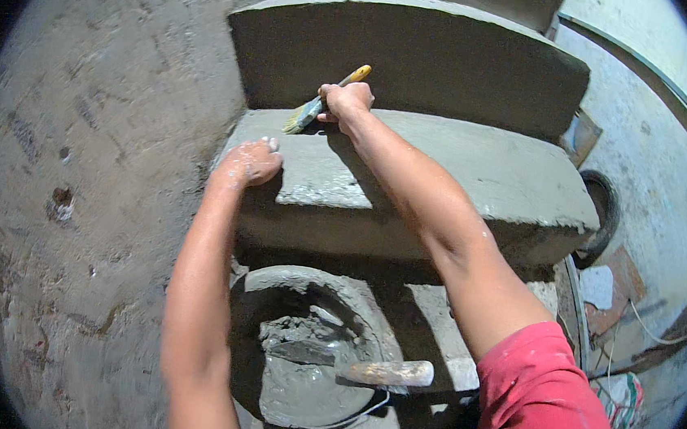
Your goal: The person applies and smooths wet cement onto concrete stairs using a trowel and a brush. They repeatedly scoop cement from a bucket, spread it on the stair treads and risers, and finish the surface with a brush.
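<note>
My right hand [347,103] is closed round a paintbrush [307,115] with a yellow-tipped handle. Its bristles point down and left, at the back left of a grey cement step [462,164]. My left hand [252,161] is curled by the left front part of the same step, next to the wall. Pale wet cement marks its fingers, and its palm is hidden. Below the step stands a round bucket [368,302] of wet grey cement [303,395]. A trowel [387,372] with a wooden handle lies across it, its blade in the mix.
A rough plastered wall [92,192] rises along the left. Higher steps [406,57] continue behind. To the right are a black tyre-like ring [601,212], a brown board [619,288], a cable [663,339] and a striped bag [625,407] near the pale wall.
</note>
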`<action>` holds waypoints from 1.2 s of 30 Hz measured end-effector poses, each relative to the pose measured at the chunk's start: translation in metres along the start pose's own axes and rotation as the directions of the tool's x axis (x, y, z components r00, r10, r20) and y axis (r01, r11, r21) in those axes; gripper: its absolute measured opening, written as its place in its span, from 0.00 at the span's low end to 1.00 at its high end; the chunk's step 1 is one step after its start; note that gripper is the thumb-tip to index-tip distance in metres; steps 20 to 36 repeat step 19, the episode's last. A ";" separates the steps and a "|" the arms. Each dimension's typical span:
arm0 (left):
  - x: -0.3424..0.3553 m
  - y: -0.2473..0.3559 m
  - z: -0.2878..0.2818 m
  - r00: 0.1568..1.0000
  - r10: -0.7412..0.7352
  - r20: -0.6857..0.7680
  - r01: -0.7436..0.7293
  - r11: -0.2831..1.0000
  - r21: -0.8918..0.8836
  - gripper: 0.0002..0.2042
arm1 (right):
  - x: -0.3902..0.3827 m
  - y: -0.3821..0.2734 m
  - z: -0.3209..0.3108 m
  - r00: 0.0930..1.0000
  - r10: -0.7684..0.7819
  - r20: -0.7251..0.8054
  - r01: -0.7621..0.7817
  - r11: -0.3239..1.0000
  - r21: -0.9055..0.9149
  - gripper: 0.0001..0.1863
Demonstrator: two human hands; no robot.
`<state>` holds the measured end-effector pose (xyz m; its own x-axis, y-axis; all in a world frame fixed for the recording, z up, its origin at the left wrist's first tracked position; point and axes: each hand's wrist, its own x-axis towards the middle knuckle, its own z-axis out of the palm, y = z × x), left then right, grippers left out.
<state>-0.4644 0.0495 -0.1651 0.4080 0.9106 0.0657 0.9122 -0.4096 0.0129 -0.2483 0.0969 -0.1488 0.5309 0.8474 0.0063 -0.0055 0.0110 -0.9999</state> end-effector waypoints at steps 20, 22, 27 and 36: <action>0.001 -0.002 -0.011 0.999 -0.018 0.030 0.020 0.997 -0.076 0.28 | 0.048 0.007 -0.517 0.910 -0.070 -0.408 -0.041 0.965 -0.258 0.15; 0.001 -0.002 -0.011 0.999 -0.018 0.030 0.020 0.997 -0.076 0.28 | 0.048 0.007 -0.517 0.910 -0.070 -0.408 -0.041 0.965 -0.258 0.15; 0.001 -0.002 -0.011 0.999 -0.018 0.030 0.020 0.997 -0.076 0.28 | 0.048 0.007 -0.517 0.910 -0.070 -0.408 -0.041 0.965 -0.258 0.15; 0.001 -0.002 -0.011 0.999 -0.018 0.030 0.020 0.997 -0.076 0.28 | 0.048 0.007 -0.517 0.910 -0.070 -0.408 -0.041 0.965 -0.258 0.15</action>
